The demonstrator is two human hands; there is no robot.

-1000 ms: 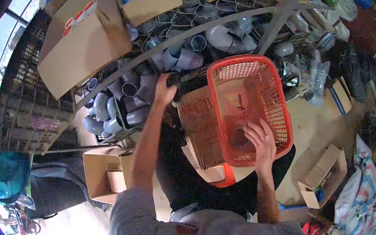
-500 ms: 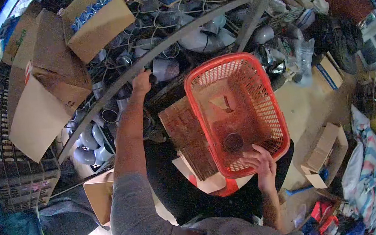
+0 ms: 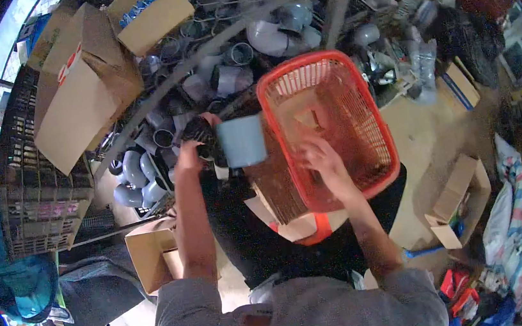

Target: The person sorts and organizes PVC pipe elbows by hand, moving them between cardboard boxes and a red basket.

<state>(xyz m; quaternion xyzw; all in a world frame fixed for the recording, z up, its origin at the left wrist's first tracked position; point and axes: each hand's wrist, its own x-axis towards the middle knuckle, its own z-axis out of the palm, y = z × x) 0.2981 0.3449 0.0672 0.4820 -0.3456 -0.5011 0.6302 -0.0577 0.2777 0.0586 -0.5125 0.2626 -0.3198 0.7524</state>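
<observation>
My left hand is in front of the pile, its fingers round a dark object whose kind I cannot tell. Right beside that object is a light grey pipe fitting, a short cylinder overlapping the basket's left side in this view. A red plastic basket with slotted walls tilts over my lap, a small torn patch of cardboard colour showing on its bottom. Over its near left part reaches my right hand, blurred, fingers apart and holding nothing visible. My right forearm hides part of the near rim.
Grey pipe elbows and other fittings pile up ahead, crossed by a metal bar. Cardboard boxes stand at upper left, beside a dark crate. A small open carton and a striped sack lie at right.
My left hand has come back from the pile toward me, and the light grey fitting now shows beside it. My right hand has moved from the basket's near rim to over its inside.
</observation>
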